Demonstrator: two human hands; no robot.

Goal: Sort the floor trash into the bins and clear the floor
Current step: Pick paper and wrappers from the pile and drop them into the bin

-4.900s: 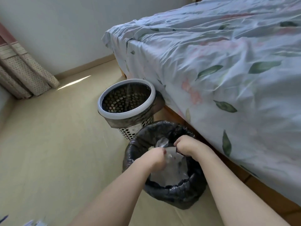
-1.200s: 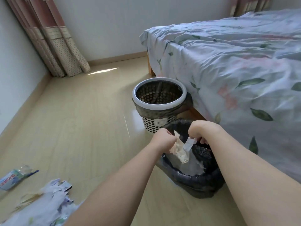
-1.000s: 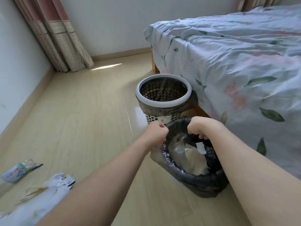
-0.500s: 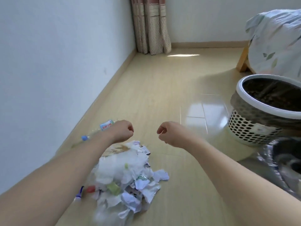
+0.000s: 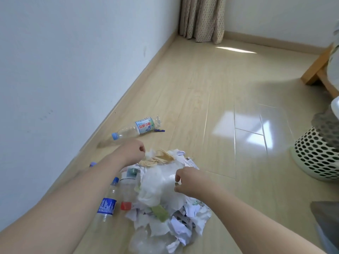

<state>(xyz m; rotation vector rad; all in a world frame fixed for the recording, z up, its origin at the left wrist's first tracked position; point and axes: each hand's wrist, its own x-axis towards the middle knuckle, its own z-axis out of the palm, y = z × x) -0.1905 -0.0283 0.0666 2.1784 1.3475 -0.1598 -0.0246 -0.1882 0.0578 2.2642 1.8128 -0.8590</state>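
Item: trash pile [image 5: 165, 198] on floor [image 5: 211, 110], directly beneath our right hand [image 5: 190, 180], nearer, fingers curled, grasping nothing visible; left hand [image 5: 132, 151] clenched at pile's far-left edge.

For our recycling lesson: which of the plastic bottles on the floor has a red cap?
The bottle with the red cap lies against the trash pile's left edge; the blue-labelled bottle beside it and the bottle near the wall have blue caps.

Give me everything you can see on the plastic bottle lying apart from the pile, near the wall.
The clear plastic bottle lies on its side on the wood floor, close to the baseboard, apart from the trash pile. It has a light blue cap pointing toward the camera, a white and blue label with red print, and looks empty. A small blue object lies by its base. Neither hand touches it.
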